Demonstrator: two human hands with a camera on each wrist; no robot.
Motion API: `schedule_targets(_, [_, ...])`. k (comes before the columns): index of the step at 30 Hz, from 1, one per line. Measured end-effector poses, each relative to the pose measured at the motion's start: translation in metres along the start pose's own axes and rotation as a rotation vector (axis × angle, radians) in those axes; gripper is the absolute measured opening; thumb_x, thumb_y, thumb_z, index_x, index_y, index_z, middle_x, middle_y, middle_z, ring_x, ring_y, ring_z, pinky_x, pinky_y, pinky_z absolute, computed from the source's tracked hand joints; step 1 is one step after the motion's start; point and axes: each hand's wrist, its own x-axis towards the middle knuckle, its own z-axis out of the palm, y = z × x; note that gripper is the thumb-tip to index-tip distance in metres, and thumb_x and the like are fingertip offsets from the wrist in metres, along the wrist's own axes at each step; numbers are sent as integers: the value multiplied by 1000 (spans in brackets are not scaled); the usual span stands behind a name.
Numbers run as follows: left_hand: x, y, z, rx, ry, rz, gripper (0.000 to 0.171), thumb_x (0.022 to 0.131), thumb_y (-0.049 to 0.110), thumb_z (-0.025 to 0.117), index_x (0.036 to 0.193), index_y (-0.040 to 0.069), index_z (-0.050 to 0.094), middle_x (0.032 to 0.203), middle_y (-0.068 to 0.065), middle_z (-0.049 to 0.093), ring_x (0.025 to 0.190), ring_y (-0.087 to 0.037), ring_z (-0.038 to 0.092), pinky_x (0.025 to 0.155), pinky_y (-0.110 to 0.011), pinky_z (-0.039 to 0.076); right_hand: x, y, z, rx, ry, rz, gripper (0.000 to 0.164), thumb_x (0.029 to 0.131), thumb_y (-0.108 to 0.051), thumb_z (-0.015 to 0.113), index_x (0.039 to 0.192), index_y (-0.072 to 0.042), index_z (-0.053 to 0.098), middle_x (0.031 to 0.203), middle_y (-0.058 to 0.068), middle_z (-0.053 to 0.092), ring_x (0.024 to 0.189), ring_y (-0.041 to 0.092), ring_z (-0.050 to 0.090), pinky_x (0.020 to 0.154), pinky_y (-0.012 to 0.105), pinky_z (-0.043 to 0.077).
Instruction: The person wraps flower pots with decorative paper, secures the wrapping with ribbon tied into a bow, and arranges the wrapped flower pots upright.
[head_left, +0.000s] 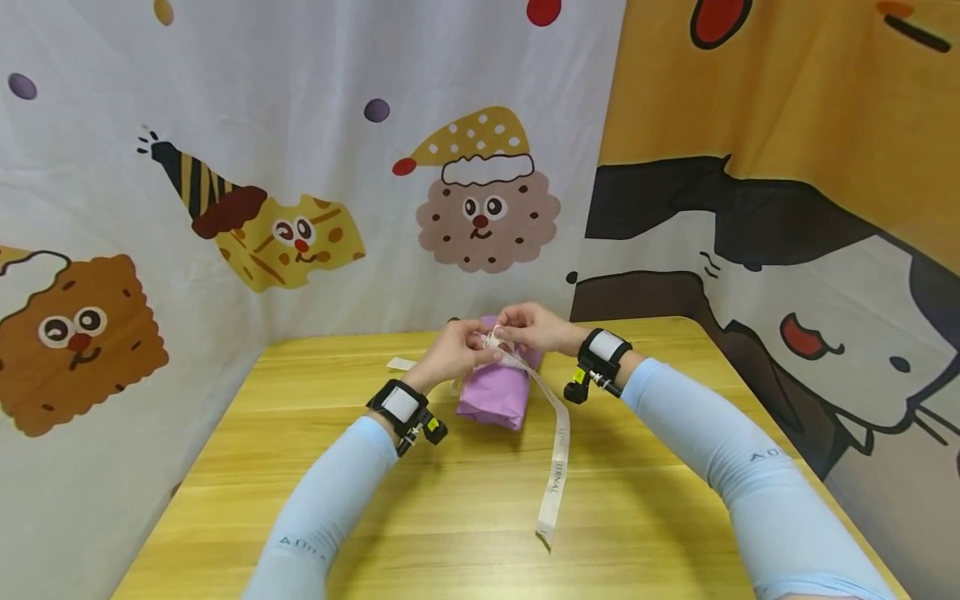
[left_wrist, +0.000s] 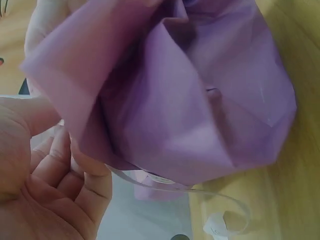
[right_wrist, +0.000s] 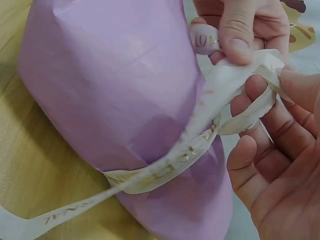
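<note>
A purple wrapped package lies on the table near its far edge. Around it runs a cream ribbon with gold lettering, looped near the hands. My left hand pinches the ribbon between thumb and fingers, as the right wrist view shows. Across from it, my right hand holds a loop of the same ribbon between thumb and fingertips. One long tail of ribbon trails over the table toward me. In the left wrist view, folded purple wrapping covers much of the ribbon and part of the fingers.
The yellow wood-grain table ends close behind the package. A short ribbon end lies left of the package. A printed cartoon curtain hangs behind and to the sides of the table.
</note>
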Motion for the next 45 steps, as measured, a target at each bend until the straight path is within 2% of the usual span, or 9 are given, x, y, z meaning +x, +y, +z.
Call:
schedule_targets(4, [4, 2, 4, 92, -1, 23, 34, 99, 20, 88, 127, 4, 77, 70, 5, 68, 56, -7, 54, 51, -21, 45, -2, 2, -1, 14, 4, 13, 10, 113, -14, 67, 111, -6, 72, 84, -3, 71, 71, 13, 60, 64, 24, 52])
schedule_targets(16, [13, -2, 22, 244, 94, 68, 21, 101, 26, 80, 111, 9, 84, 78, 2, 68, 67, -9, 56, 59, -21, 46, -6, 3, -2, -44, 36, -4, 14, 113, -18, 69, 111, -6, 75, 89, -3, 72, 78, 16, 62, 69, 25, 52])
schedule_targets(20, [16, -6, 25, 340, 164, 101, 18, 102, 30, 75, 103, 13, 84, 73, 4, 62, 66, -10, 53, 58, -23, 42, -4, 5, -2, -43, 30, -40, 13, 113, -15, 68, 110, -3, 74, 87, -2, 70, 76, 16, 61, 68, 26, 53])
schedule_targets(25, [20, -13, 28, 418, 306, 101, 27, 101, 30, 69, 81, 12, 67, 67, 5, 56, 64, -12, 54, 56, -25, 39, -4, 8, -1, -60, 37, -60, 11, 112, -12, 69, 109, -3, 74, 89, -2, 75, 82, 17, 68, 71, 26, 59])
schedule_targets(28, [21, -14, 29, 405, 339, 101, 15, 99, 26, 66, 96, 11, 67, 68, 1, 58, 62, -14, 53, 53, -27, 39, -4, 7, 0, -63, 53, -74, 10, 112, -11, 68, 109, -3, 73, 88, 1, 76, 83, 15, 69, 72, 25, 59])
schedule_targets(31, [24, -14, 27, 376, 315, 124, 17, 99, 19, 64, 110, 9, 72, 77, -4, 67, 65, -13, 55, 54, -27, 40, -3, 7, 1, -85, 73, -88, 9, 111, -10, 69, 109, -3, 73, 88, 2, 77, 82, 13, 69, 72, 24, 58])
schedule_targets(35, [28, -18, 23, 204, 239, 102, 21, 101, 10, 66, 110, 9, 85, 91, -9, 81, 71, -10, 63, 60, -22, 47, -1, 11, 1, -131, 94, -79, 9, 112, -14, 70, 109, -7, 75, 91, 0, 78, 82, 13, 69, 72, 25, 58])
schedule_targets(40, [24, -19, 12, -52, 185, -29, 20, 99, 16, 79, 115, 6, 87, 104, -13, 87, 81, -6, 72, 70, -19, 57, -5, 12, 1, -134, 110, -64, 9, 111, -13, 69, 109, -7, 75, 97, 6, 82, 88, 19, 74, 79, 40, 66])
schedule_targets(45, [16, -10, 0, -19, 182, -50, 27, 104, 23, 77, 123, 7, 86, 113, -14, 86, 75, -7, 67, 65, -21, 56, -9, 7, 0, -159, 131, -65, 8, 111, -10, 69, 108, -5, 75, 105, 12, 82, 97, 24, 76, 87, 37, 65])
